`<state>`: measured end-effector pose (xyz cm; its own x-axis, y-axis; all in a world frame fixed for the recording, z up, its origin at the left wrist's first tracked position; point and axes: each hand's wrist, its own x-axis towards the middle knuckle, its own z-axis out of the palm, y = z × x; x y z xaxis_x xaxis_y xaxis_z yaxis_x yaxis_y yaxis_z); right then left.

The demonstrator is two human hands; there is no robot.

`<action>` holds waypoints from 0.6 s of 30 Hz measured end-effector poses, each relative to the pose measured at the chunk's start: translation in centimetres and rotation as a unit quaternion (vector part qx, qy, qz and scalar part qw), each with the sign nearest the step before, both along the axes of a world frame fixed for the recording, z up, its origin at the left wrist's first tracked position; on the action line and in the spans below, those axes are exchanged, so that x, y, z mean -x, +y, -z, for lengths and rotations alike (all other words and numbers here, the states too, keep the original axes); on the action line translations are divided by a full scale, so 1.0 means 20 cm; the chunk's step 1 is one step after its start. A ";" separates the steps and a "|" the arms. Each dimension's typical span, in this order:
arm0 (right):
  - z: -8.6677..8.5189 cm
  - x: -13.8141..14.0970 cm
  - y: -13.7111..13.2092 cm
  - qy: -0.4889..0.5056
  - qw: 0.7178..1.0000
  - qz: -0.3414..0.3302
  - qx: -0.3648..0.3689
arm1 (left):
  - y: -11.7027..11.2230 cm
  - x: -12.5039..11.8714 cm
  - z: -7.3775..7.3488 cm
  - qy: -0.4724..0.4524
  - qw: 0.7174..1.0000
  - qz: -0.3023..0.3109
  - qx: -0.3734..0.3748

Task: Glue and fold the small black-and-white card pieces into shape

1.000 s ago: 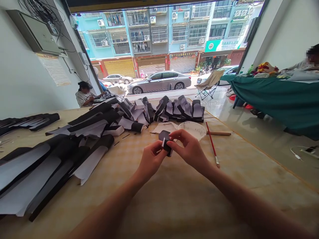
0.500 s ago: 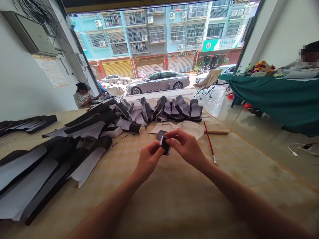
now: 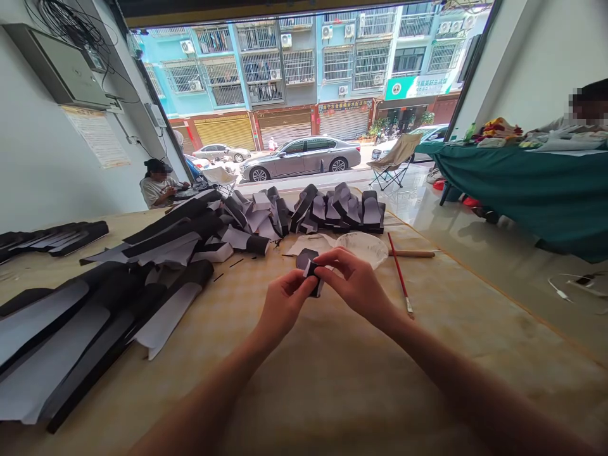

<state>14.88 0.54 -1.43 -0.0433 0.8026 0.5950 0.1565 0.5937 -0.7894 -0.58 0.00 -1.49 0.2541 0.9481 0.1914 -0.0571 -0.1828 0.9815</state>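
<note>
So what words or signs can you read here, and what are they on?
Green rectangular shop sign across the street: Chinese characters, too small and blurred to read.
Dark rectangular signboard above a grey roller shutter: too blurred to read.
Cream paper notice on the left wall: print too small to read.

Two hands [image 3: 284, 309] [image 3: 357, 283], one brush [image 3: 399, 272], seemingly two co-workers [image 3: 156, 193] [image 3: 558, 130]

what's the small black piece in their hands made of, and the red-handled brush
The small black piece pinched between the left hand and right hand looks like matte foam or thick fabric, as its surface shows no shine. A white paper backing shows at one edge. The red-handled brush has a smooth painted finish, probably wood, possibly plastic.
</note>
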 end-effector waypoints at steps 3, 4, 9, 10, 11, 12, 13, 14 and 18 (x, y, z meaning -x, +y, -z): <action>0.01 0.00 0.00 -0.012 0.999 0.034 0.001 | -0.01 0.00 -0.02 0.020 0.999 -0.013 -0.031; 0.01 0.00 0.00 -0.016 0.999 0.037 0.005 | -0.01 0.00 -0.02 0.024 0.999 -0.014 -0.039; 0.01 0.01 -0.01 -0.048 0.998 0.026 -0.011 | -0.01 0.01 -0.01 0.059 0.996 -0.025 -0.061; 0.00 0.01 -0.02 -0.059 0.998 0.031 -0.020 | 0.00 0.01 0.00 0.071 0.995 -0.029 -0.066; 0.00 0.01 -0.02 -0.069 0.997 0.036 -0.030 | 0.00 0.02 0.00 0.083 0.994 -0.032 -0.070; -0.01 0.01 -0.03 -0.077 0.995 0.040 -0.038 | 0.00 0.02 0.01 0.095 0.992 -0.036 -0.073; -0.01 0.00 -0.03 -0.084 0.995 0.042 -0.045 | 0.01 0.02 0.01 0.107 0.991 -0.038 -0.076; -0.01 0.00 -0.03 -0.091 0.994 0.039 -0.051 | 0.01 0.02 0.01 0.119 0.989 -0.039 -0.079; -0.02 -0.02 -0.02 -0.119 0.991 0.019 -0.054 | 0.01 0.04 -0.02 0.185 0.976 -0.034 -0.111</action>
<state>15.37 0.22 -1.00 -0.1635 0.7391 0.6534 0.3545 0.6621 -0.6603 -1.28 0.25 -1.15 0.2830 0.9106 0.3011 0.3125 -0.3844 0.8687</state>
